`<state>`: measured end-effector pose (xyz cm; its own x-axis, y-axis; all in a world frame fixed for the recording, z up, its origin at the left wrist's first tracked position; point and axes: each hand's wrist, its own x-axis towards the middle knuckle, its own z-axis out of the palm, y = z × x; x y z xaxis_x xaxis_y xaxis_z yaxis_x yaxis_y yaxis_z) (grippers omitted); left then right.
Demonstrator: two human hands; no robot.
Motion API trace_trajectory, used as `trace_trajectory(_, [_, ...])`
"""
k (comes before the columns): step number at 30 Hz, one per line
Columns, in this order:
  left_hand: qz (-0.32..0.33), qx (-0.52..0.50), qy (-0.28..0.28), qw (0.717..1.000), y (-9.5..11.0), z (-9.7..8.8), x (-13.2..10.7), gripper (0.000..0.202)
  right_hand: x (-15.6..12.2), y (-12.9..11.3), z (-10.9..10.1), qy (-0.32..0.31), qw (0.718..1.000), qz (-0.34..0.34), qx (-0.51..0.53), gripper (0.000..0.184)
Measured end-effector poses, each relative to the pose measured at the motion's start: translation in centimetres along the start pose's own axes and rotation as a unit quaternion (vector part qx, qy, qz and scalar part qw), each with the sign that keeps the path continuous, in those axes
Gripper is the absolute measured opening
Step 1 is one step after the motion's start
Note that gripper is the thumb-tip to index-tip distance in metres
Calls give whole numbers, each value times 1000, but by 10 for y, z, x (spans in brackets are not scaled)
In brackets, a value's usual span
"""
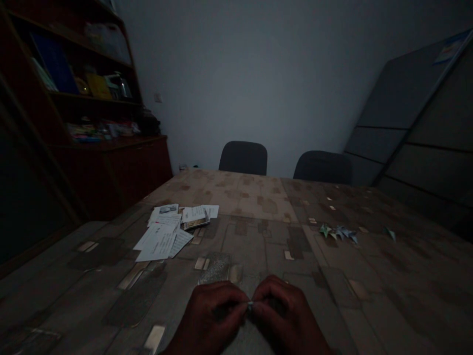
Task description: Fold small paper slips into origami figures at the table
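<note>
At the near edge of the table, my left hand [218,315] and my right hand [286,313] meet with thumbs and forefingers pinched together. Between the fingertips shows a small, pale piece of folded paper [250,305]. Most of it is hidden by the fingers, so its full shape cannot be made out. Off to the right lies a cluster of small folded paper figures [338,232] in pale green and bluish tones. One more paper figure [390,233] rests apart from them, farther right.
Loose printed cards and papers [158,239] lie spread on the left of the patterned tablecloth [254,246]. Beyond the far edge stand two dark chairs [243,157]. A wooden cabinet [136,160] with filled shelves is at the left, and grey panels [391,98] lean at the right.
</note>
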<state>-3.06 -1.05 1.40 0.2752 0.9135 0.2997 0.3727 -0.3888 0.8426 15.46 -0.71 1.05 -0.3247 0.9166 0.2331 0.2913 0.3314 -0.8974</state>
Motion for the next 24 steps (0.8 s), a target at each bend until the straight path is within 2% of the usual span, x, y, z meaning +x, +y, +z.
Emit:
trace_trajectory(3, [-48, -34, -12, 998, 0, 2, 2, 18, 0, 3, 1, 0, 1000, 4, 2, 13])
trace_trajectory(7, [-142, -140, -15, 980, -5, 4, 4, 12, 1, 9, 4, 15, 999, 20, -27, 11])
trace_trajectory(10, [-165, -164, -12, 972, -7, 4, 5, 12, 2, 10, 5, 23, 999, 21, -36, 11])
trace_trajectory(13, [-149, -131, 1, 980, -5, 2, 4, 15, 3, 9, 5, 23, 999, 43, 1, 12])
trace_trajectory(17, [-79, -37, 16, 996, 0, -2, 3, 17, 3, 8, 5, 9, 995, 74, 71, 14])
trace_trajectory(21, [-16, 6, -2, 1000, -1, -1, 1, 17, 3, 5, 5, -3, 999, 43, 33, 12])
trace_trajectory(24, [-10, 18, -3, 1000, -5, 2, 0, 16, 1, 4, 6, -4, 1000, 4, -25, 11])
